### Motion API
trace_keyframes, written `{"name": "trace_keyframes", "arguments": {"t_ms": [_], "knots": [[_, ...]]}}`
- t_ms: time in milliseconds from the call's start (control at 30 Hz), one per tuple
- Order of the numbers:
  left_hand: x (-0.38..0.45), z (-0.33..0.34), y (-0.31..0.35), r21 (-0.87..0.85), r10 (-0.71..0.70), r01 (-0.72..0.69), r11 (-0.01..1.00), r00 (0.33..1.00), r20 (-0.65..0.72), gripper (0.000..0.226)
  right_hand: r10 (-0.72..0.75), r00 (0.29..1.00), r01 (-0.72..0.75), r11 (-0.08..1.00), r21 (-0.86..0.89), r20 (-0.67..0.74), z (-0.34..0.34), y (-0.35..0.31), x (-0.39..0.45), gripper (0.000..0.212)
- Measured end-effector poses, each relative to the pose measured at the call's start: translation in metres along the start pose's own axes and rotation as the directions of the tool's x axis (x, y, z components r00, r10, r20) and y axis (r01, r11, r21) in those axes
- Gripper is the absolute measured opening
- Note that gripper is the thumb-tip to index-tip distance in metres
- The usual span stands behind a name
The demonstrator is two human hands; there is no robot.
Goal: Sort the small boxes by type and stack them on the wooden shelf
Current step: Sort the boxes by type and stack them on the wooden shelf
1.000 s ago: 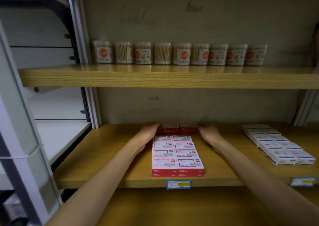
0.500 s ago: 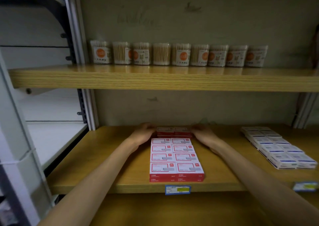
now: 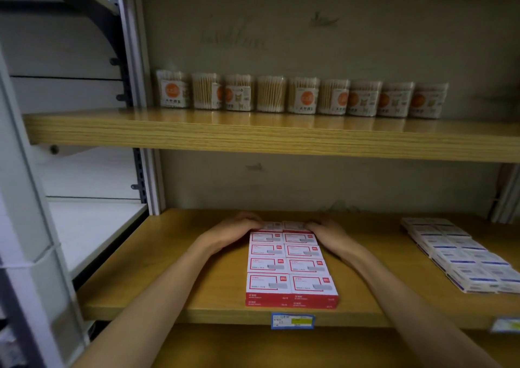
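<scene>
Wooden shelf (image 3: 180, 258) holds red boxes (image 3: 289, 266) at six o'clock, blue boxes (image 3: 461, 258) sorted at three; left hand (image 3: 233, 231) and right hand (image 3: 327, 231) clasp the rearmost red pair (image 3: 282, 225); seemingly nearly finished.

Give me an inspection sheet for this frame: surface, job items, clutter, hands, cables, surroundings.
Surface: wooden shelf, light wood grain, with a price label on its front edge.
Job's things: red boxes in two columns, stacked two high at the front; back pair of red boxes between the hands. Blue boxes grouped apart at the right.
Clutter: nothing seen.
Hands: left hand and right hand curl round the outer ends of the back pair.
Cables: nothing seen.
Surroundings: upper shelf carries a row of cotton swab tubs; white metal racking stands to the left.
</scene>
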State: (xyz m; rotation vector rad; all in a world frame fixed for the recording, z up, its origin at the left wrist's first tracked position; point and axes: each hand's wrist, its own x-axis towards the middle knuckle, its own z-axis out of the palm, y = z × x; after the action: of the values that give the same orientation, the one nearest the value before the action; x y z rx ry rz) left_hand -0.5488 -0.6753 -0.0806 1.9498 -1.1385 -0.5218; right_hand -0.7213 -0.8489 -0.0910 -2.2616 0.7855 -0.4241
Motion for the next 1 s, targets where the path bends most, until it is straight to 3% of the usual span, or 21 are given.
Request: {"name": "trace_keyframes", "arguments": {"t_ms": [567,1000], "knots": [[0.002,0.001,-0.003,-0.031,0.051,-0.05,0.998,0.999,0.015,0.016,-0.106,0.991,0.121,0.967,-0.225,0.077,0.004,0.006,0.007,0.036],[-0.01,0.003,0.003,0.041,0.015,-0.016,0.999,1.0,0.013,0.021,-0.119,0.99,0.132,0.969,-0.207,0.072,0.0,-0.005,-0.007,0.037]]}}
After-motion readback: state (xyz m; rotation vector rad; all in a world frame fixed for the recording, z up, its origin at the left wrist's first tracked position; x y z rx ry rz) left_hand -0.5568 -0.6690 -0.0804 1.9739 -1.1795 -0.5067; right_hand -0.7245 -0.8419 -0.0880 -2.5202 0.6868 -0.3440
